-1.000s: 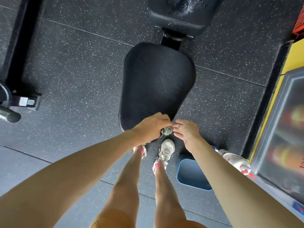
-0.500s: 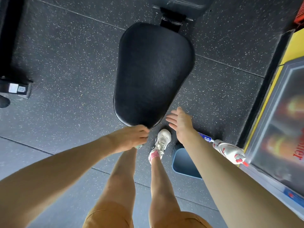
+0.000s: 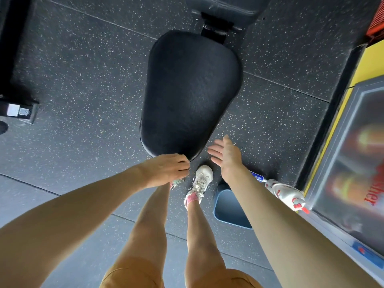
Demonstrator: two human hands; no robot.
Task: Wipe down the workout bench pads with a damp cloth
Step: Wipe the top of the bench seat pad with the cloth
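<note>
We stand on dark speckled rubber floor tiles; a black metal machine frame sits left, a yellow-edged glossy poster panel right.

Left arm: bare, extended forward from the lower left, wrist straight. Left hand: back up, fingers curled under; whatever they enclose is hidden. Right arm: bare, extended forward from the lower right. Right hand: fingers straight and close together, thumb raised, palm turned toward the left hand — it holds nothing. The hands are near, not touching.
</note>
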